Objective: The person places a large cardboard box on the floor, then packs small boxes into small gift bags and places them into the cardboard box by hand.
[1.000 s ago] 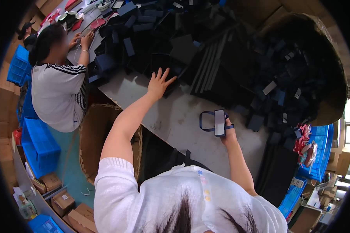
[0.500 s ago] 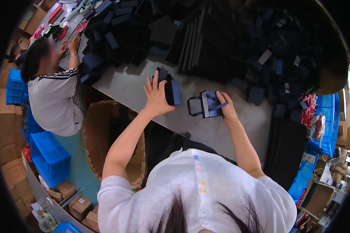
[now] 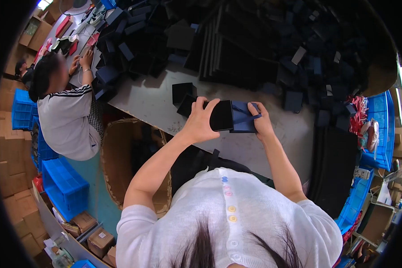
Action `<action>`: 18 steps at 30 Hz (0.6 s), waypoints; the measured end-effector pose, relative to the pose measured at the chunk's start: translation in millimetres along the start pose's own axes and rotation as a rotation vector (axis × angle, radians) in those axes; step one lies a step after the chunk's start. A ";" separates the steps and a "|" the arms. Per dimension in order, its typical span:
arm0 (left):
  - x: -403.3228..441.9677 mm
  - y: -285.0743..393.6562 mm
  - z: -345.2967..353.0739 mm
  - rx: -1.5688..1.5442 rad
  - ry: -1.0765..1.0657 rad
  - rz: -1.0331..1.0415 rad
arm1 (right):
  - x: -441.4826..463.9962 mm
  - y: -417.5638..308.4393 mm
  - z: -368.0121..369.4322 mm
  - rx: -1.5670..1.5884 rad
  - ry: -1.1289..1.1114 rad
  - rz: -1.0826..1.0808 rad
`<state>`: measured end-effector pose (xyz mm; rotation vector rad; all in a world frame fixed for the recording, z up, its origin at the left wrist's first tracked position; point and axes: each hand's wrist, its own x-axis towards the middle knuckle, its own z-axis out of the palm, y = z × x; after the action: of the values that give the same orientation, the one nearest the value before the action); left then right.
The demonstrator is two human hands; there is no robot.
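Over the grey table [image 3: 272,154], my left hand [image 3: 202,119] is wrapped round a small black box [image 3: 221,115]. The box's right edge meets a dark blue box with a ribbon [image 3: 244,120], which my right hand [image 3: 262,121] grips at its right side. Dark ribbon loops lie across the blue box's face. Just beyond my left hand, two more dark open boxes [image 3: 182,92] rest on the table, one partly hidden by my fingers.
Heaped dark boxes [image 3: 143,42] and a stack of black panels [image 3: 232,56] cover the table's far side. A large carton [image 3: 114,165] stands below the table edge. At the left a co-worker [image 3: 67,116] sits near blue crates [image 3: 64,185]. Another blue crate [image 3: 382,129] is at the right.
My left hand has come back from the pile with a black box and moved right to the ribboned box. Small dark boxes now sit on the table beyond my left hand.
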<state>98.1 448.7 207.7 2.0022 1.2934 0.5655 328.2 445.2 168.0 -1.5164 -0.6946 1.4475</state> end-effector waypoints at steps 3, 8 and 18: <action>0.5 7.7 0.3 0.082 -0.101 -0.061 | -1.6 0.2 3.8 -0.062 0.029 -0.133; -4.2 10.1 -0.4 0.003 -0.052 0.133 | 6.6 23.2 -3.5 -0.109 -0.114 -0.185; -3.0 -6.4 56.2 -0.394 0.294 0.043 | -28.4 23.1 25.1 -0.310 -0.392 -0.355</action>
<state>130.6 430.5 165.0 1.6642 1.1936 1.0787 295.1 416.0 163.1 -1.2523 -1.4050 1.4151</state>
